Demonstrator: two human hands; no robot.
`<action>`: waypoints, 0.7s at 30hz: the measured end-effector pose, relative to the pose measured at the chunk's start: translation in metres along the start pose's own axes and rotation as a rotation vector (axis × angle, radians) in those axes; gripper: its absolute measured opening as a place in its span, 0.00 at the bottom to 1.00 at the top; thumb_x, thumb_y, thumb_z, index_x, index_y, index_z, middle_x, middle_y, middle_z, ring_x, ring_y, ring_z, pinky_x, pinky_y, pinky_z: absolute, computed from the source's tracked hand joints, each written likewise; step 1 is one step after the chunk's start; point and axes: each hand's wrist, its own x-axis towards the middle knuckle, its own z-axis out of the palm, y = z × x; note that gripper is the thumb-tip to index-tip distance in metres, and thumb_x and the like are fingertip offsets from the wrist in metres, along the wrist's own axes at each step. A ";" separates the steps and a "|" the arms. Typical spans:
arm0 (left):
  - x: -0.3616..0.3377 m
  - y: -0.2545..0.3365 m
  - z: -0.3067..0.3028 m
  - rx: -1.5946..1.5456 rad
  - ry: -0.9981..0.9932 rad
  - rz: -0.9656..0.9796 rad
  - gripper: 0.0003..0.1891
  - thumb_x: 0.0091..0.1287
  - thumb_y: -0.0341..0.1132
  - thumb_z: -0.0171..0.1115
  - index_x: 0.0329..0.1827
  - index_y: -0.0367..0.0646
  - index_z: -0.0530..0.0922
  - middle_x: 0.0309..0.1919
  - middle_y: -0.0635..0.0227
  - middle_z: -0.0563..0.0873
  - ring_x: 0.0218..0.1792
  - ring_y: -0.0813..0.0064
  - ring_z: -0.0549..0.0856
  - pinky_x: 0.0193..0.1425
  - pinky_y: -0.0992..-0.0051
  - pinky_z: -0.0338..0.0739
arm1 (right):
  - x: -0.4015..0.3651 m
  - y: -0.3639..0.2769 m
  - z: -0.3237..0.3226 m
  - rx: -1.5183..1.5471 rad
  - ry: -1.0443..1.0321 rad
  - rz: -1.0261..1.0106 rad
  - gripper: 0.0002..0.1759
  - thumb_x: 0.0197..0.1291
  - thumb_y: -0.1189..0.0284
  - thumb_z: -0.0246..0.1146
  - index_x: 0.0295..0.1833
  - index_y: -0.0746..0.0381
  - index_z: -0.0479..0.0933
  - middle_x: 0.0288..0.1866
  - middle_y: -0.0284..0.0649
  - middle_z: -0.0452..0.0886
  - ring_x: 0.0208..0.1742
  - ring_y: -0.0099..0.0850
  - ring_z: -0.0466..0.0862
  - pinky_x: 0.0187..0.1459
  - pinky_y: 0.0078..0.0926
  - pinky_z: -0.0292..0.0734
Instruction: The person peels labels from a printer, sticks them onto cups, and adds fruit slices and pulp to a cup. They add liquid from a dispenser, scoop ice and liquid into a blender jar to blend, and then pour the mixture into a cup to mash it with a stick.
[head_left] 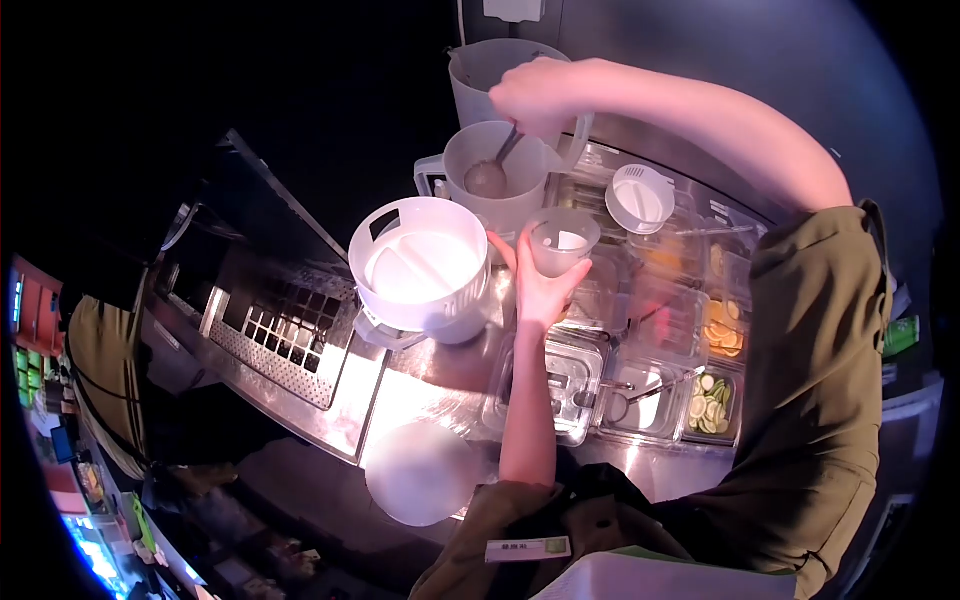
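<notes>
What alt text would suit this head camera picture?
A person's left hand holds a clear cup while the right hand dips a ladle into a white pitcher on a steel counter, beside sliced toppings.

Ladle (pixel 488 178) handle top inside the right hand (pixel 535 95) grip, rear pitcher (pixel 478 68) partly behind it, badge (pixel 527 549) text illegible.

Your head cam was a fisheye looking steeply down, close over your left hand (pixel 538 290), right hand (pixel 538 95) and the steel counter (pixel 425 385).
</notes>
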 end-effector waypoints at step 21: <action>0.006 -0.018 0.002 0.170 0.045 0.184 0.45 0.40 0.43 0.74 0.62 0.44 0.59 0.65 0.37 0.33 0.69 0.51 0.45 0.66 0.64 0.53 | 0.029 0.025 0.026 0.769 -0.476 0.338 0.09 0.47 0.78 0.53 0.18 0.59 0.69 0.11 0.28 0.62 0.10 0.18 0.54 0.13 0.18 0.49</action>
